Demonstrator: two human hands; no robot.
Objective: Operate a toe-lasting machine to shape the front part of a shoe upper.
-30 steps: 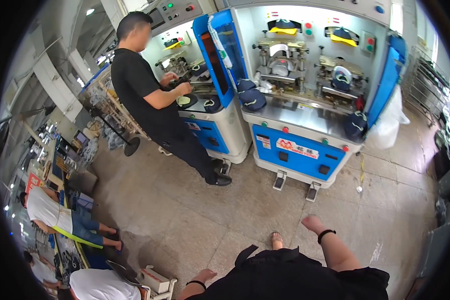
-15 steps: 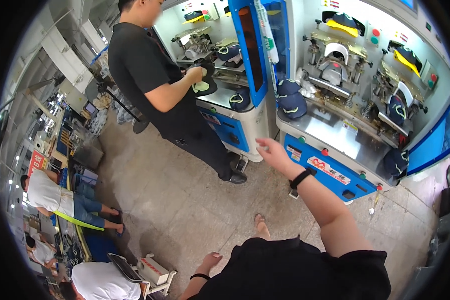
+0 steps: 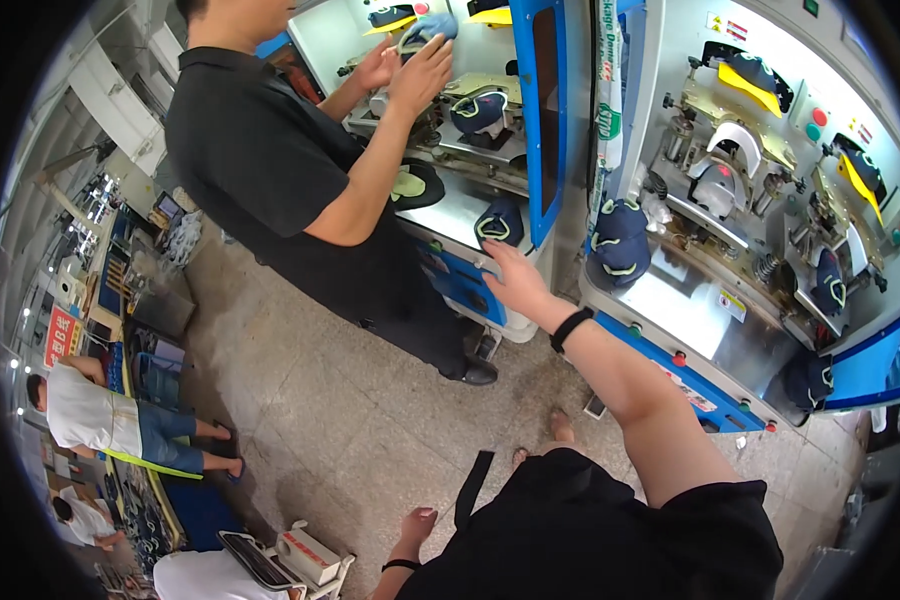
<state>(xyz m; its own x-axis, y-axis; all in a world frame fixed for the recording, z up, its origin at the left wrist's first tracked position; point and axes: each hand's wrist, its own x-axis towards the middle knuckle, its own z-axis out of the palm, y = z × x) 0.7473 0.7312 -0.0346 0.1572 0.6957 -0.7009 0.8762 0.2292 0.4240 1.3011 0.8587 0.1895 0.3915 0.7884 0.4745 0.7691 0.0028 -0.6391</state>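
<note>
The right hand point(image 3: 516, 280) reaches out with fingers extended and nothing in its grasp, its fingertips just at the navy cap point(image 3: 498, 222) on the steel bench point(image 3: 456, 208) of the left-hand machine; whether they touch cannot be told. The left hand point(image 3: 418, 525) hangs low beside the body, too small to tell if closed. A co-worker in black point(image 3: 270, 150) holds up another cap point(image 3: 429, 36). Stacked navy caps point(image 3: 622, 240) sit on the neighbouring machine.

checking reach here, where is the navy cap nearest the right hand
In the head view, the navy cap sits above centre on the metal ledge, left of the tall blue door and by the right hand; whether they touch is unclear.
</note>
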